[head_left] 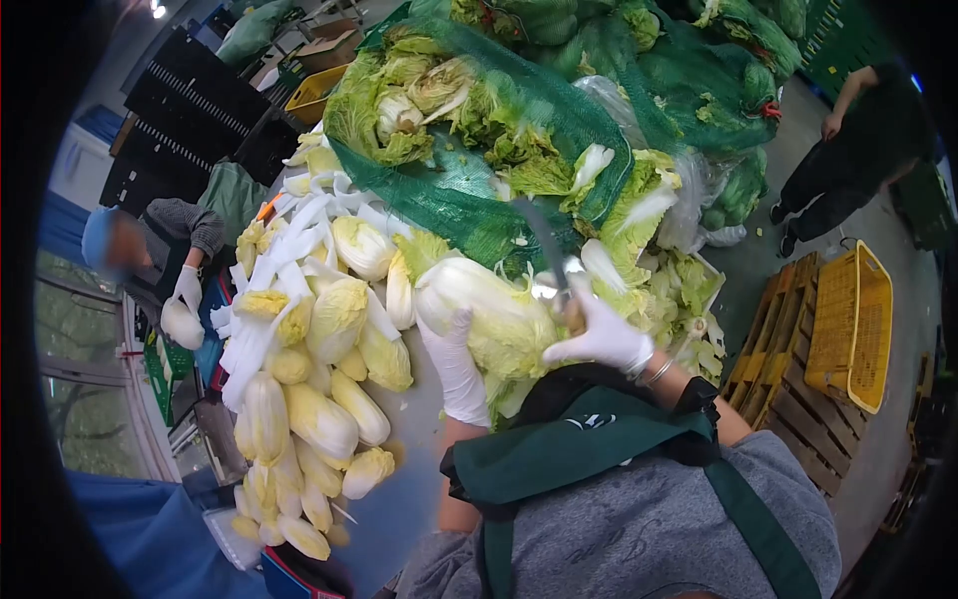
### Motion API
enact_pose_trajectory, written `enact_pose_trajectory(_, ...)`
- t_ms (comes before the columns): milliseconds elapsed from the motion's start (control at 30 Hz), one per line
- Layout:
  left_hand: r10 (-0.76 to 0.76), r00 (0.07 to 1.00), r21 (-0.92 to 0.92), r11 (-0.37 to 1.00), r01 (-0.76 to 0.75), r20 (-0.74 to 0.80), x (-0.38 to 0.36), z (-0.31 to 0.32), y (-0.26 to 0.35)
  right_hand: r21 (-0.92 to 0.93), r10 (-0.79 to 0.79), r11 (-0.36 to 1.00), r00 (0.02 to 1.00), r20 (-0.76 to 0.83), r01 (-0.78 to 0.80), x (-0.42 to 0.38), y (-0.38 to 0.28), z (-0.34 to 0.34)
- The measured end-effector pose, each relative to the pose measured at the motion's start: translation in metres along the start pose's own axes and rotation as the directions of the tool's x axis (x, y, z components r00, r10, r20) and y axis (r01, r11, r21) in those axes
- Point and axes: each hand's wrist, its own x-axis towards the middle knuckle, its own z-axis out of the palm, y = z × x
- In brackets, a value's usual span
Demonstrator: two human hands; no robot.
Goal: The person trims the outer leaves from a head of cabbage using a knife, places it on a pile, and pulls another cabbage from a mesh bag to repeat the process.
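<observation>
My left hand (454, 364) presses flat on the napa cabbage (489, 314) lying near me on the table (409, 489); my right hand (604, 334) is clamped on the knife (547, 255) above it. The head looks heavy, firm at the base, with leaves loose and slick. I see no readable writing.

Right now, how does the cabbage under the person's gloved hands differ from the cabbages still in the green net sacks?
The cabbage under the hands lies loose on the table, while the sacked cabbages sit bundled in green net. It looks pale and smooth; the sacked ones show ragged, darker green outer leaves. The left hand rests on it and the right hand holds a knife over it; nobody touches the sacked ones. Both are napa cabbages.
</observation>
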Motion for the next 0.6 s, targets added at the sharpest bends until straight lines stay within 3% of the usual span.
enact_pose_trajectory(67,0.093,0.995,0.11,0.99,-0.088,-0.038,0.0,-0.004,-0.005,-0.256,0.044,0.965,0.999,-0.029,-0.05,-0.002,0.001,0.016)
enact_pose_trajectory(200,0.198,0.98,0.167,0.966,-0.195,-0.004,-0.002,-0.011,-0.003,-0.332,0.103,0.937,0.994,-0.025,-0.105,-0.005,-0.015,0.001)
enact_pose_trajectory(300,0.173,0.983,0.296,0.938,-0.183,0.061,0.001,-0.015,0.009,-0.402,0.106,0.909,0.994,-0.025,-0.107,-0.009,-0.041,-0.037)
enact_pose_trajectory(400,-0.019,0.981,0.51,0.856,-0.084,0.192,0.001,-0.017,0.029,-0.421,0.117,0.904,0.991,0.071,-0.077,-0.004,-0.063,-0.076)
enact_pose_trajectory(500,-0.291,0.889,0.461,0.881,0.105,0.353,0.008,-0.034,0.026,-0.463,0.129,0.885,0.981,0.149,-0.046,0.001,-0.067,-0.115)
enact_pose_trajectory(567,-0.355,0.808,0.368,0.911,0.187,0.469,0.013,-0.055,0.03,-0.42,0.173,0.903,0.969,0.177,-0.084,0.003,-0.06,-0.146)
enact_pose_trajectory(600,-0.375,0.763,0.321,0.919,0.23,0.527,0.012,-0.061,0.031,-0.302,0.29,0.922,0.949,0.121,-0.243,-0.004,-0.056,-0.162)
